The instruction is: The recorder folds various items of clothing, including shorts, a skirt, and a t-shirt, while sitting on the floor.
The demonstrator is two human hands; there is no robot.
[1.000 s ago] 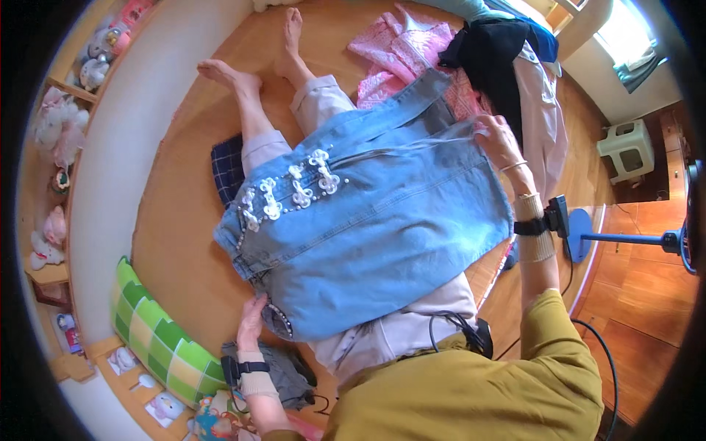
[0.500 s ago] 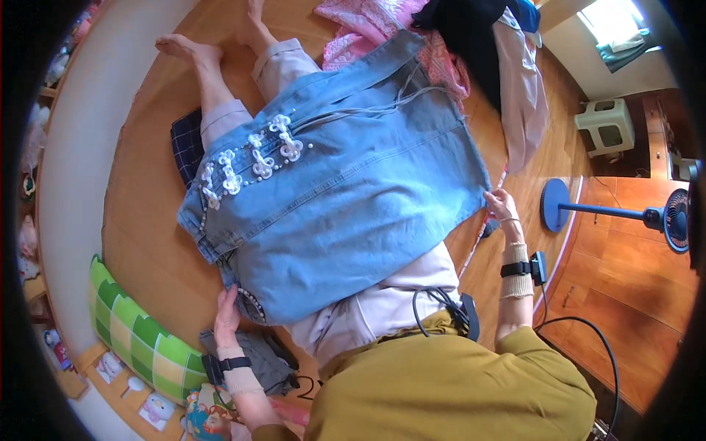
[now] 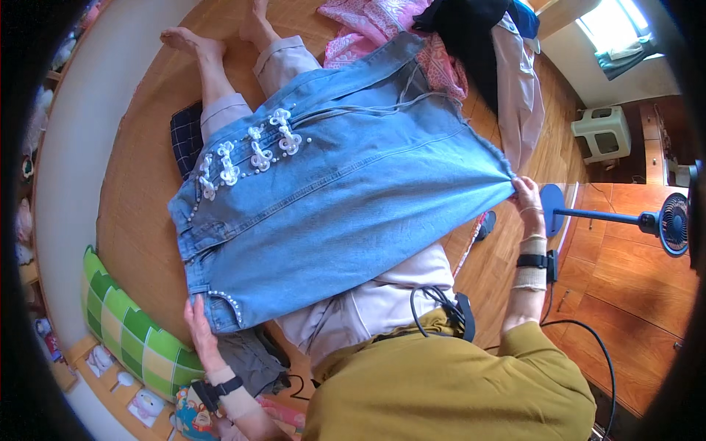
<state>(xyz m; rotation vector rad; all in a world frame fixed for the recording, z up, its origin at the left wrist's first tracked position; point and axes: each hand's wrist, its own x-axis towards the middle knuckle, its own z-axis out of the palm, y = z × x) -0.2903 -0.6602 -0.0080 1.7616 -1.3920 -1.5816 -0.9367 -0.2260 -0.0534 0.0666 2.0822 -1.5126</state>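
Across my legs lies a light-blue denim skirt (image 3: 331, 213), its waistband to the left and its frayed hem to the right. White knot-shaped trims and pearl beads run along its far left part, and pearls edge a pocket near my left hand. Grey cords lie over its far side. My left hand (image 3: 201, 329) grips the near corner of the waistband, its fingers partly hidden by the cloth. At the other end, my right hand (image 3: 527, 195) pinches the near corner of the hem. Between the two hands the cloth is pulled taut, with creases fanning from the right one.
A pink patterned cloth (image 3: 353, 33), black clothing (image 3: 460, 44) and pale trousers (image 3: 518, 95) lie beyond the skirt. A green checked cushion (image 3: 132, 323) leans at the left. To the right stand a blue fan (image 3: 603, 215) and a pale stool (image 3: 603, 134). Grey cloth (image 3: 254, 360) lies beside my left forearm.
My hands have moved apart, the left one outward and down, the right one outward and slightly up. The skirt's near edge is stretched tighter, and its waistband and pocket are straightened out.
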